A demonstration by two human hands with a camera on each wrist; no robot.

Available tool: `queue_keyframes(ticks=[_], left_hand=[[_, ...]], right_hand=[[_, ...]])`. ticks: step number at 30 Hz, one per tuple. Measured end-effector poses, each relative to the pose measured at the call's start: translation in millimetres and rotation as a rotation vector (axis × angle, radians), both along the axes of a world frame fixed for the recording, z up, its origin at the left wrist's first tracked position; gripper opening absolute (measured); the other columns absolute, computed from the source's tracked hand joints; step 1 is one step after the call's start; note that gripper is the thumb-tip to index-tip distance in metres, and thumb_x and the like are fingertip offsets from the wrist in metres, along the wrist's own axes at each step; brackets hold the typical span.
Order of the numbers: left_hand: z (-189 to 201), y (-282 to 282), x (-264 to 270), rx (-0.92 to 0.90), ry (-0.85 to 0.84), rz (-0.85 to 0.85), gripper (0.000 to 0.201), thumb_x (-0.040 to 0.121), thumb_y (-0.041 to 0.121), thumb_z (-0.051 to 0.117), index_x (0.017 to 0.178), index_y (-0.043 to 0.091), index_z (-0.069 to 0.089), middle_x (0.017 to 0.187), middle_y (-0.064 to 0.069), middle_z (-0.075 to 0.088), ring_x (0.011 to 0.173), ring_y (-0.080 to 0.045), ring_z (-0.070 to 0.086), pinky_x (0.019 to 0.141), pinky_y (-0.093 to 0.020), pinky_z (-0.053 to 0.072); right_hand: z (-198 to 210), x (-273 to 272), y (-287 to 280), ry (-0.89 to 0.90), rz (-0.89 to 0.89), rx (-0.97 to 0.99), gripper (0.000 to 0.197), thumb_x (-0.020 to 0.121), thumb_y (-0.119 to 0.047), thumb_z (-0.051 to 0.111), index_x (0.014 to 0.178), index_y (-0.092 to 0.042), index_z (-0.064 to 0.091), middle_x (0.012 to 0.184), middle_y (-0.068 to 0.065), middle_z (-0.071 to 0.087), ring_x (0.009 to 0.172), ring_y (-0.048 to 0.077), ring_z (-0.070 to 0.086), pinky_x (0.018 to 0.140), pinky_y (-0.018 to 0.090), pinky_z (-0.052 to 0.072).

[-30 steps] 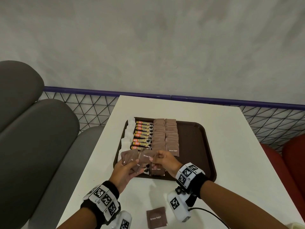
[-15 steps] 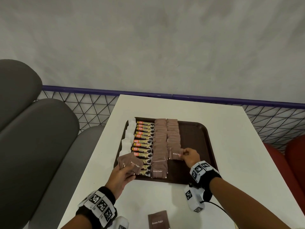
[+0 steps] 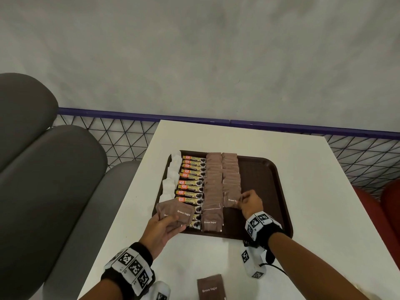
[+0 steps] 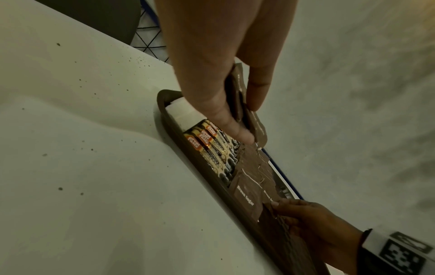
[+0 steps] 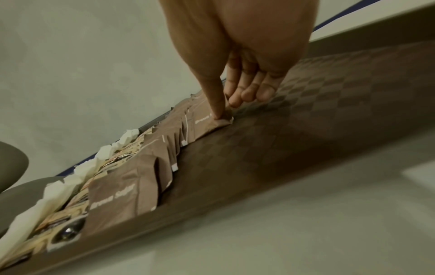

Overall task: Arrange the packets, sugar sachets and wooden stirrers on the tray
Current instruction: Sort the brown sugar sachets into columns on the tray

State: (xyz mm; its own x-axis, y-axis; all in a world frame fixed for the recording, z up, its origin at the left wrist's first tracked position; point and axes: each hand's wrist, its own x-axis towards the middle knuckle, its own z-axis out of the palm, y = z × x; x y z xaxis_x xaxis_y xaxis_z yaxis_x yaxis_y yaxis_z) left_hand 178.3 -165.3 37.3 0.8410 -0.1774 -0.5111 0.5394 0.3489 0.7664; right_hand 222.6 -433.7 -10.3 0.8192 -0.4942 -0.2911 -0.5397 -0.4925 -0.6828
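Right grip point(image 3: 251, 204) pinches a brown sugar sachet point(image 3: 232, 200) by its right edge, thumb on top and fingers beneath, laying it at the near end of the right-hand sachet row point(image 3: 231, 172) on the tray point(image 3: 268, 191), just right of centre in the head view. In the right wrist view the thumb point(image 5: 217, 104) presses the sachet's corner against the tray floor. Left grip point(image 3: 165, 227), lower left of centre, clasps a small fan of brown sachets point(image 3: 174, 211), thumb over them and fingers under, held above the tray's near left corner. Between the two rows' neighbours, a longer sachet row point(image 3: 213, 191) runs up the middle of the tray; left of it lie the coffee granule packets point(image 3: 191, 180), and a line of white sachets point(image 3: 172, 178) hugs the left rim. One loose sachet point(image 3: 210, 287) lies on the white counter point(image 3: 324, 213) at the bottom edge of the frame, well apart from the tray. Grey seat cushions point(image 3: 43, 169) fill the left side.
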Motion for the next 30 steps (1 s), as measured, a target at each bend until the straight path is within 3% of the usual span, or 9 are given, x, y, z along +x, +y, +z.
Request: queue_keyframes(ticks=[3,7,10,13,16,19,23,26,30], left_hand=[[2,-2,-3,0.034,-0.032,-0.024,0.031,0.088,-0.005,0.054,0.109,0.018,0.057,0.107,-0.011,0.069,0.101,-0.029,0.065,0.083,-0.038,0.055],[3,-4,-5,0.030,-0.049,-0.022,0.032,0.087,-0.006,0.054,0.112,0.014,0.057,0.108,-0.012,0.068,0.099,-0.028,0.065,0.081,-0.034,0.055],[6,-6,-8,0.027,-0.079,-0.028,0.032,0.086,-0.005,0.056,0.111,0.017,0.056,0.104,-0.008,0.070,0.097,-0.026,0.067,0.077,-0.032,0.056],[10,-9,-10,0.025,-0.105,-0.032,0.032,0.087,-0.005,0.056,0.109,0.018,0.057,0.104,-0.007,0.070,0.098,-0.026,0.066,0.077,-0.031,0.057],[13,-11,-11,0.023,-0.116,-0.027,0.032,0.087,-0.005,0.056,0.111,0.016,0.057,0.106,-0.010,0.069,0.099,-0.026,0.067,0.073,-0.029,0.058],[14,-12,-13,0.029,-0.116,-0.048,0.031,0.087,-0.004,0.056,0.113,0.012,0.058,0.109,-0.014,0.069,0.102,-0.027,0.066,0.077,-0.030,0.056],[13,-11,-13,0.011,-0.072,-0.069,0.031,0.089,-0.002,0.054,0.119,0.006,0.057,0.114,-0.019,0.066,0.102,-0.029,0.066,0.079,-0.033,0.056],[14,-11,-13,-0.026,-0.015,-0.066,0.027,0.092,-0.001,0.047,0.115,0.009,0.057,0.110,-0.021,0.067,0.099,-0.031,0.065,0.085,-0.040,0.053],[16,-7,-12,-0.029,0.021,-0.062,0.027,0.094,0.002,0.044,0.117,0.010,0.054,0.113,-0.021,0.064,0.104,-0.033,0.061,0.089,-0.043,0.050]], right_hand=[[3,-6,1,-0.062,0.039,-0.101,0.040,0.077,-0.011,0.070,0.112,-0.008,0.049,0.113,0.013,0.052,0.109,0.027,0.046,0.091,0.035,0.043],[16,-15,18,-0.177,0.205,-0.159,0.036,0.084,-0.021,0.064,0.115,-0.010,0.048,0.113,0.006,0.047,0.112,0.021,0.040,0.093,0.032,0.038],[25,-23,38,-0.252,0.337,-0.030,0.022,0.087,-0.025,0.059,0.105,-0.014,0.052,0.105,0.001,0.047,0.101,0.013,0.043,0.088,0.025,0.040],[31,-30,59,-0.281,0.416,0.224,0.012,0.090,-0.027,0.057,0.096,-0.019,0.052,0.100,0.001,0.056,0.094,0.014,0.053,0.083,0.023,0.044],[37,-36,77,-0.190,0.511,0.455,0.013,0.090,-0.032,0.056,0.092,-0.019,0.055,0.089,-0.005,0.059,0.088,0.012,0.055,0.080,0.022,0.044],[35,-40,87,-0.129,0.592,0.571,0.018,0.086,-0.029,0.063,0.087,-0.013,0.055,0.081,0.001,0.058,0.077,0.013,0.055,0.070,0.023,0.045],[28,-40,87,-0.103,0.557,0.649,0.028,0.082,-0.019,0.068,0.096,0.001,0.056,0.086,0.009,0.057,0.082,0.021,0.055,0.074,0.033,0.045],[31,-38,77,-0.096,0.467,0.701,0.017,0.085,-0.011,0.063,0.102,-0.009,0.058,0.089,-0.002,0.063,0.082,0.012,0.060,0.070,0.020,0.048],[30,-31,48,-0.150,0.283,0.535,0.008,0.087,-0.010,0.060,0.090,-0.018,0.059,0.084,-0.004,0.061,0.070,0.008,0.056,0.060,0.017,0.043]])
